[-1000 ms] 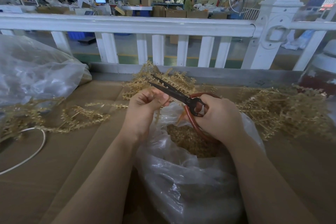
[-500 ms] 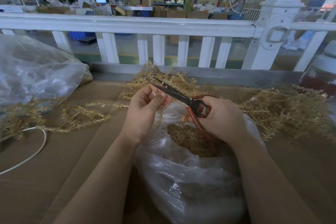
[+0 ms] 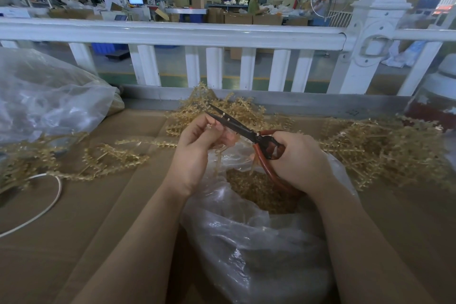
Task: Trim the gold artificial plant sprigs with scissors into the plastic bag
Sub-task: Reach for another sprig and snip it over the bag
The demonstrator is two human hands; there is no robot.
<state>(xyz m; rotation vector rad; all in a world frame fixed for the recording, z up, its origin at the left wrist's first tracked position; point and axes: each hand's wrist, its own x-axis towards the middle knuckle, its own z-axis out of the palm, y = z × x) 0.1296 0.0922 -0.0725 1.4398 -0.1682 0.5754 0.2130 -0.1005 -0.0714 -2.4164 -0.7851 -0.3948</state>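
Observation:
My left hand [image 3: 197,148] pinches a thin gold sprig [image 3: 218,160] whose end hangs down over the mouth of the clear plastic bag [image 3: 259,254]. My right hand [image 3: 301,163] grips the red handles of the black-bladed scissors [image 3: 237,124]; the blades point up and left, past my left fingertips, and look nearly closed. Gold trimmings [image 3: 256,187] fill the bag below both hands. Loose gold sprigs lie in a heap behind the hands [image 3: 229,108], on the left [image 3: 106,160] and on the right [image 3: 385,153].
The work surface is brown cardboard [image 3: 86,217]. A big clear plastic bag [image 3: 44,96] lies at the far left, a white cord [image 3: 47,202] curls near it. A white railing [image 3: 172,32] runs across the back edge. A red-and-white object [image 3: 436,106] stands at the right.
The scissor blades have closed slightly and shifted a little up and to the right beside my left fingertips. Both hands stay over the bag mouth.

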